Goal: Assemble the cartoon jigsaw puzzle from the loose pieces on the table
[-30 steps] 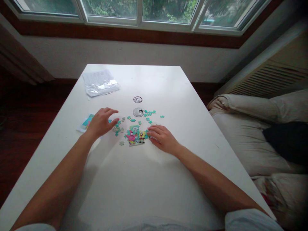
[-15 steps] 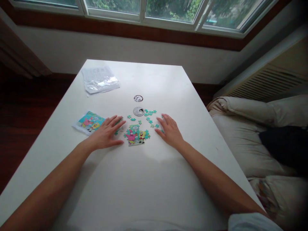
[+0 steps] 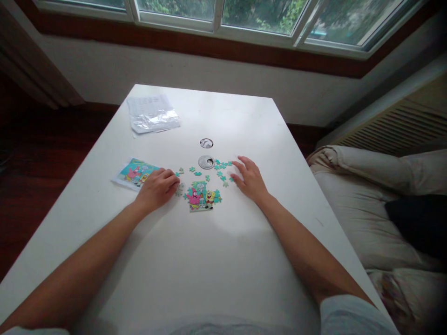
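A partly joined jigsaw puzzle (image 3: 201,199) with cartoon figures lies flat on the white table (image 3: 195,260), between my hands. My left hand (image 3: 158,188) rests to its left with the fingers curled together, beside a few loose puzzle pieces (image 3: 179,189); whether a piece is under the fingertips is hidden. My right hand (image 3: 248,179) is to the right of the puzzle, its fingers apart and close to several loose green pieces (image 3: 222,175). More loose pieces (image 3: 198,173) lie just above the joined part.
A picture packet (image 3: 131,174) of the same cartoon lies left, partly behind my left hand. Farther back are a clear plastic bag with paper (image 3: 153,114), a round metal cap (image 3: 206,162) and a round hole (image 3: 206,143) in the table. A sofa (image 3: 349,200) stands right.
My left hand's spread fingers have curled in, uncovering some pieces beside it. My right hand has shifted slightly up, staying open. The view has moved a little left.
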### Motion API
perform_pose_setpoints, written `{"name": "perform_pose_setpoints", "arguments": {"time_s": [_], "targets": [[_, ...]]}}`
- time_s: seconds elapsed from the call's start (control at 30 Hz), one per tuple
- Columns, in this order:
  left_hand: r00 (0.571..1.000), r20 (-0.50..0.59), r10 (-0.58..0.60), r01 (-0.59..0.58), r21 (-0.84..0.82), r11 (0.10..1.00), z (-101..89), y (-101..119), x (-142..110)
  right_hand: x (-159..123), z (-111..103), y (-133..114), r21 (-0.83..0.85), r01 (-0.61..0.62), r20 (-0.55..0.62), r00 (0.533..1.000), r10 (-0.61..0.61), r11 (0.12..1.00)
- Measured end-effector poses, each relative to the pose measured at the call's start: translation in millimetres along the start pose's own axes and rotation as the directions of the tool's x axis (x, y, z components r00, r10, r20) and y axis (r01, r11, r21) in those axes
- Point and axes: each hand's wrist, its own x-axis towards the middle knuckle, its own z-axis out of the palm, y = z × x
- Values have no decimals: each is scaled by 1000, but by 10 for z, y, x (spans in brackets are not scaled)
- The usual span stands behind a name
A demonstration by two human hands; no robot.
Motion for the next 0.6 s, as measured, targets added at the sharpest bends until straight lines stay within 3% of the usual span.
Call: {"name": "perform_pose_setpoints", "arguments": {"time_s": [0.23,0.4,0.6], "targets": [[978,205,38,-25,-65,998,-193,-19,-35,-38,-47,75,103,0,-66,998,7,995],[981,196,6,2,-43,999,-210,9,-38,-21,-43,60,143,8,-53,999,0,990],[984,167,64,-51,-82,995,-177,49,-16,-34,-55,49,154,-11,-42,999,18,988]]}}
